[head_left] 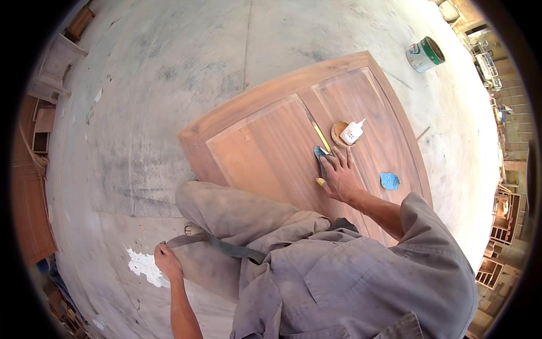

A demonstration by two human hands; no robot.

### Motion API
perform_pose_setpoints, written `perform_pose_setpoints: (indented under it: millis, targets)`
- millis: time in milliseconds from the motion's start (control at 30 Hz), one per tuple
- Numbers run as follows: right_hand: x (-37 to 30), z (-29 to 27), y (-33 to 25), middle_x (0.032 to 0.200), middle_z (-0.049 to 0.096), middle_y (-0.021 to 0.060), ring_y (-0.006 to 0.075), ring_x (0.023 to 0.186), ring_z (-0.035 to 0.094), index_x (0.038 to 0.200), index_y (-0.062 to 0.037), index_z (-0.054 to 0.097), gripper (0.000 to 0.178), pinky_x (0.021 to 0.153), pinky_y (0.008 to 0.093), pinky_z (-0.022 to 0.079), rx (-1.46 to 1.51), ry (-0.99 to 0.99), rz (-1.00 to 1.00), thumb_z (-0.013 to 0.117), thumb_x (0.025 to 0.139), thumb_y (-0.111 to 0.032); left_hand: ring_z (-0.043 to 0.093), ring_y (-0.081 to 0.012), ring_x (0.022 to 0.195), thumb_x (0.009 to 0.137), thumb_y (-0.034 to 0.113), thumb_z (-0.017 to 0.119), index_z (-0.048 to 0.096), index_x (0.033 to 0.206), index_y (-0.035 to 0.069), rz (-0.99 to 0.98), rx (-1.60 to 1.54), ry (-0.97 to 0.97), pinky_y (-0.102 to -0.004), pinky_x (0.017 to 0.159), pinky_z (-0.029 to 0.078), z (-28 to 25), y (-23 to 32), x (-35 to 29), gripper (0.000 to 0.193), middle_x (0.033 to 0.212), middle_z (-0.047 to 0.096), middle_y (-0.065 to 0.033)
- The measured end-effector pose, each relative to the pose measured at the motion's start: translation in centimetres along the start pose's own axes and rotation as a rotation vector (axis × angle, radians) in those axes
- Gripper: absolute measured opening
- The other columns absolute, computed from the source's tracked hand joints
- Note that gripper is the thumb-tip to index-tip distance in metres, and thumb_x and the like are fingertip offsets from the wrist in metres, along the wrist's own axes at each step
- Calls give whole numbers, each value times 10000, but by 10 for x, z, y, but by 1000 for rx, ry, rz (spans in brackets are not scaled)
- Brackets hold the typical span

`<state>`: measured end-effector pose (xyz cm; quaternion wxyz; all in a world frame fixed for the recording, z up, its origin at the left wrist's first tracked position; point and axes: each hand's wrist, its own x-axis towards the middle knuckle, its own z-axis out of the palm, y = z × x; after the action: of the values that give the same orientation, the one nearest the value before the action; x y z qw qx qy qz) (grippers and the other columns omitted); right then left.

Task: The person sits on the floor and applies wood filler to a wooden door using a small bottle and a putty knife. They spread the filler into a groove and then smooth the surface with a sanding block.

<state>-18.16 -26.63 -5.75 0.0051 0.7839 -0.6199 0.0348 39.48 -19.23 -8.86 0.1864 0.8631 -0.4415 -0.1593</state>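
Observation:
A wooden panelled door or cabinet front (265, 147) lies in front of me and to the right. On it, my right hand (343, 178) bears down with fingers bent around a folded piece of blue sandpaper (318, 153); something yellow shows at the thumb. A thin yellow tool (322, 137) rests just beyond the fingertips, its kind unclear. Close by, a white squeeze bottle (351, 133) lies on a round dish of brown material (339, 129). Beside my knee, my left hand (167, 261) is closed at the end of a dark strip (234, 248) that runs across my leg.
A loose blue sandpaper scrap (389, 181) lies on the panel's right side. Beyond it, a white and green bucket (425, 55) stands on the concrete floor (169, 68). White residue (145, 266) marks the floor by my left hand. Wooden furniture (34, 186) lines the left edge.

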Motion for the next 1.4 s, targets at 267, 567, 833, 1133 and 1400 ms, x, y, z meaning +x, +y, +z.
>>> perform_pose_setpoints:
  millis: [267,567,833,1133,1400]
  targets:
    - [61,27,27,1204,658,216,426,1013,683,1229,-16,604,329,847,494,569,244,-109,256,617,927,-146,678,-397,985,1018,232,493,723,1093,-30,60,50,32,-465,886,516,1,1,1,357,1060,723,-234]
    - [107,46,30,1079,673,292,435,934,710,1050,61,668,279,809,496,588,36,-302,357,619,891,-163,669,-409,998,1009,215,497,732,1071,-30,49,34,117,-472,897,517,4,-8,-12,345,1061,720,-231]
    - [106,54,30,1041,695,292,433,958,702,1079,15,703,294,802,513,574,131,-193,459,637,899,-208,667,-407,1021,1010,214,500,730,1094,-34,23,8,107,-469,909,515,0,-10,-16,348,1081,718,-234]
    - [125,54,23,1143,694,256,410,1049,695,1131,-86,750,294,908,485,573,170,-141,521,635,886,-201,667,-390,1051,1034,225,482,722,1134,-30,-28,-44,81,-447,925,514,0,-3,-17,364,1118,721,-224]
    - [137,45,36,1002,735,268,412,943,733,993,32,744,274,835,496,599,151,-302,536,632,861,-180,669,-386,1056,1040,245,471,716,1142,-42,-1,-49,89,-445,934,507,2,-9,-16,390,1128,723,-223]
